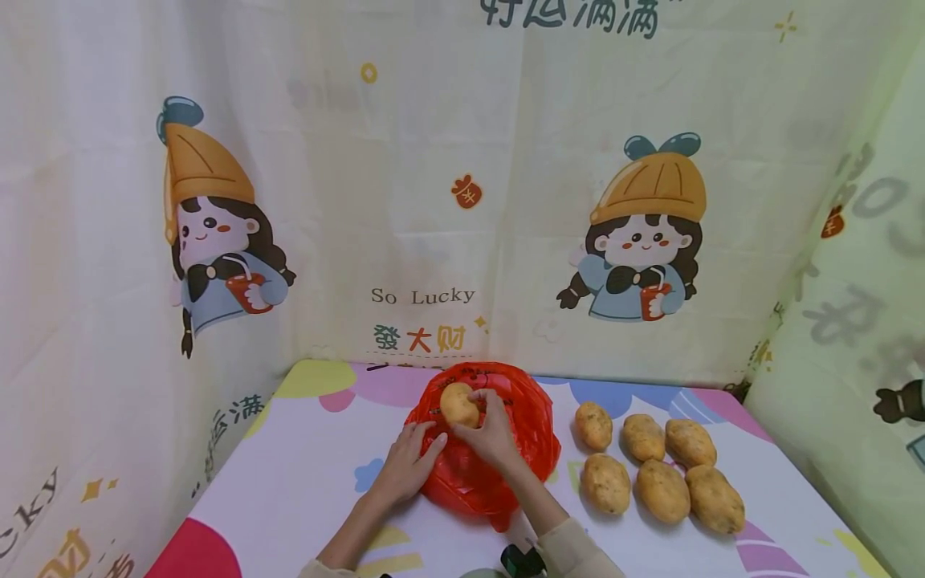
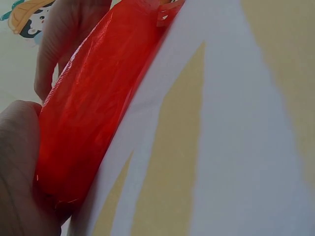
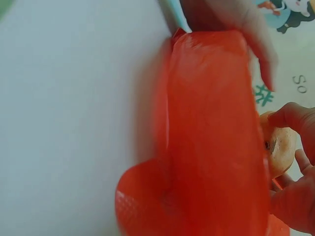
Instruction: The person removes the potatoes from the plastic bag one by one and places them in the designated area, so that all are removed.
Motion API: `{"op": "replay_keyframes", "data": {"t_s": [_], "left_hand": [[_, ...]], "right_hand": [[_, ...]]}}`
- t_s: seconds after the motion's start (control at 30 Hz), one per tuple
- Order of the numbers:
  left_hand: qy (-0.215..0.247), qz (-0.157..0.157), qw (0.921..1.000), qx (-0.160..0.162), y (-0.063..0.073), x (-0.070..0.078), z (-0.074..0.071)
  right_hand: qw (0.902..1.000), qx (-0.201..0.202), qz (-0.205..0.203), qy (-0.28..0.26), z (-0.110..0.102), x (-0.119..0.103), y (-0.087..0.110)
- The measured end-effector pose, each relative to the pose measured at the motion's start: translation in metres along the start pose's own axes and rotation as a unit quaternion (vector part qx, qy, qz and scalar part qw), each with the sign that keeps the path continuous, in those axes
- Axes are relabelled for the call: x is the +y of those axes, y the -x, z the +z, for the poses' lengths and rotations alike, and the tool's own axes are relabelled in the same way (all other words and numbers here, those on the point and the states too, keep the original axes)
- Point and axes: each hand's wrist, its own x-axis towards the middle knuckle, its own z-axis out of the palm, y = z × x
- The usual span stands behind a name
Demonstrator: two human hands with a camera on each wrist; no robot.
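In the head view, my right hand [image 1: 493, 429] pinches a light-brown potato [image 1: 458, 404] over the mouth of a red plastic bag [image 1: 531, 433]. The right wrist view shows that potato [image 3: 283, 147] between the thumb and fingers, beside the bag's rim. My left hand [image 1: 406, 466] rests at the bag's near left rim, fingers fairly straight and thumb apart. The left wrist view has the shiny bag wall [image 2: 93, 98] against this hand. The bag stands with its mouth spread wide; its lower inside is partly hidden by my hands.
Several loose potatoes [image 1: 663, 491] lie in two rough rows on the table right of the bag. The table [image 1: 303, 457] has a colourful printed cover. A patterned cloth [image 1: 433, 241] hangs behind it and along both sides. A small dark object [image 1: 523, 559] appears by my right sleeve.
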Motion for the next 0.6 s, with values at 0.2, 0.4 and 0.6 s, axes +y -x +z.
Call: {"op": "replay_keyframes", "data": {"t_s": [0.2,0.4,0.6], "left_hand": [[0.002,0.001,1.0000,-0.003,0.002,0.000,0.000],[0.002,0.001,1.0000,-0.001,0.002,0.000,0.000],[-0.003,-0.004,1.0000,0.002,0.002,0.000,0.000]], "right_hand": [[0.9998,0.005,-0.004,-0.018,-0.011,-0.009,0.010],[0.9994,-0.002,0.002,-0.035,-0.023,-0.018,0.019],[0.9981,-0.003,0.007,-0.061,-0.036,-0.027,0.030]]}}
